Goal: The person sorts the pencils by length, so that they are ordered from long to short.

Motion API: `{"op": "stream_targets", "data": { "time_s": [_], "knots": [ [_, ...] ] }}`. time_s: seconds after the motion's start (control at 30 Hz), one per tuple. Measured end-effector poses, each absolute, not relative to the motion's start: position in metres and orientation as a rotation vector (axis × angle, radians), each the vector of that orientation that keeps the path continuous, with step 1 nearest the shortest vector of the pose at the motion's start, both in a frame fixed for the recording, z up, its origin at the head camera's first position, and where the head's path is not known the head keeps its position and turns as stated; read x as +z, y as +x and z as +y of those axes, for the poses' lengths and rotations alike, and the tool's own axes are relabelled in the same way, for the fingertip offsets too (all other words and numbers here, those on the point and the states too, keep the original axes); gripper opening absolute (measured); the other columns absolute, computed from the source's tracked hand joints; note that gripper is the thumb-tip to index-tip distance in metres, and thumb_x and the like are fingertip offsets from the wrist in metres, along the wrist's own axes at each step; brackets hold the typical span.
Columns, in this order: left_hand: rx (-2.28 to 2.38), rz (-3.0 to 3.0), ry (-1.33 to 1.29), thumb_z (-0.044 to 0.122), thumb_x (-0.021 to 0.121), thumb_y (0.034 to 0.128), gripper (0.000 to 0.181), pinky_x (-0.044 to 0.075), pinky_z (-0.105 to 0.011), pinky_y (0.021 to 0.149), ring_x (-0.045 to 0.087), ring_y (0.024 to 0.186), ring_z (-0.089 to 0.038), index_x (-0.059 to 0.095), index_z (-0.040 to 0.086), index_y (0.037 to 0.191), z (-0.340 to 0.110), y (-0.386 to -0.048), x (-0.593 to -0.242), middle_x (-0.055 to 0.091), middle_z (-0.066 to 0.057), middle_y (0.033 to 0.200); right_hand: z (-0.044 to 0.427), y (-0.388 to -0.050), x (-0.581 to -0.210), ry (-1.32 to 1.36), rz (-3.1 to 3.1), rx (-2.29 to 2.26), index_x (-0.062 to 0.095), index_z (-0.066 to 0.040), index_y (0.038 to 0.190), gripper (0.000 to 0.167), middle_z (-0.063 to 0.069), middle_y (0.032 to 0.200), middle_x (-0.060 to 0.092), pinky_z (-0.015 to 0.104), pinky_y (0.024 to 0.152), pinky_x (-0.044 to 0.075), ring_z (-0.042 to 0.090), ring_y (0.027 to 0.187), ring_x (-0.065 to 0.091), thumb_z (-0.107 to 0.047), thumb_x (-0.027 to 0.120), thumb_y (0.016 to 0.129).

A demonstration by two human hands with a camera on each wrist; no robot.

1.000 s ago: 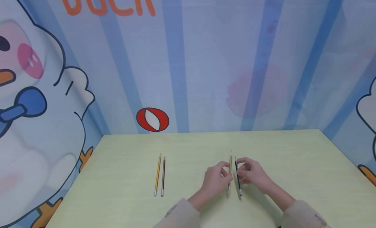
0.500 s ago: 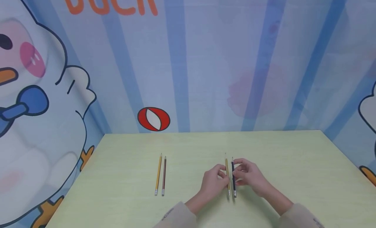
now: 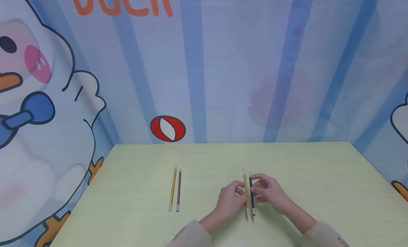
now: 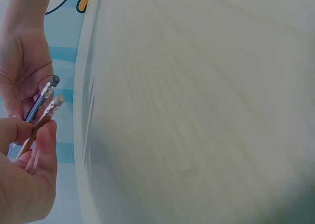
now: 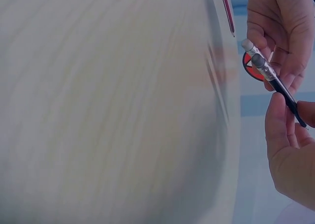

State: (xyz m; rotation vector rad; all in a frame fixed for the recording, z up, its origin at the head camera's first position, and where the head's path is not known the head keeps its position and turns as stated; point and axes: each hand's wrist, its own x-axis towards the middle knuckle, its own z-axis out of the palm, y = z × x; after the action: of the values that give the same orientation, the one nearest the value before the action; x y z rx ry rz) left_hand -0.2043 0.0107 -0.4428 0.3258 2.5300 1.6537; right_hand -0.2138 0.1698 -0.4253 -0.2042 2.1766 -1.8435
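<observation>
Left hand [image 3: 231, 199] pinches a tan pencil [image 3: 245, 179] between thumb and fingers, fingertips closed right down on it; right hand [image 3: 273, 195] has the same sort of thumb-and-finger pinch on a dark blue pencil [image 3: 253, 201]. Both held pencils are side by side right of centre over the pale green-yellow table [image 3: 134, 190], near parallel, narrow gap between in head view, points away from the person, eraser ends toward them. Tan one has a whitish eraser, dark blue one a dark grey eraser, both with silvery ferrules. They look lifted a little, shadows below; exact height can't tell. Well to the left, a yellow pencil [image 3: 172, 191] and a maroon pencil [image 3: 179, 192] lie close together, apart, points also away. Beige sleeves [image 3: 193, 234] on both arms. Behind: blue striped backdrop [image 3: 226, 80], red-and-white oval [image 3: 168, 128] low on it, orange lettering [image 3: 140, 12] cut off at top.
</observation>
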Motion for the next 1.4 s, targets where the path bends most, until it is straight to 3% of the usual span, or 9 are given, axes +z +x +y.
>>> {"op": "stream_targets", "data": {
  "time_s": [0.63, 1.4],
  "knots": [
    [1.378, 2.802, 0.338, 0.01, 0.056, 0.0799, 0.026, 0.038, -0.019, 0.046, 0.057, 0.053, -0.005, 0.056, 0.004, 0.106, -0.037, -0.221, -0.421, 0.065, -0.004, 0.08, 0.163, -0.213, -0.43, -0.226, 2.128, -1.831, 0.033, 0.01, 0.124, 0.047, 0.0, 0.08, 0.052, 0.028, 0.059, 0.051, 0.011, 0.069, 0.056, -0.007, 0.054, 0.085],
    [1.18, 2.857, 0.029, 0.006, 0.056, 0.0761, 0.028, 0.038, -0.022, 0.05, 0.056, 0.058, -0.011, 0.057, 0.0, 0.103, -0.12, -0.241, -0.417, 0.063, -0.005, 0.072, 0.165, -0.211, -0.431, -0.206, 2.091, -1.857, 0.032, 0.01, 0.125, 0.049, 0.001, 0.081, 0.051, 0.027, 0.059, 0.051, 0.011, 0.068, 0.057, -0.007, 0.054, 0.084]
  ]
}}
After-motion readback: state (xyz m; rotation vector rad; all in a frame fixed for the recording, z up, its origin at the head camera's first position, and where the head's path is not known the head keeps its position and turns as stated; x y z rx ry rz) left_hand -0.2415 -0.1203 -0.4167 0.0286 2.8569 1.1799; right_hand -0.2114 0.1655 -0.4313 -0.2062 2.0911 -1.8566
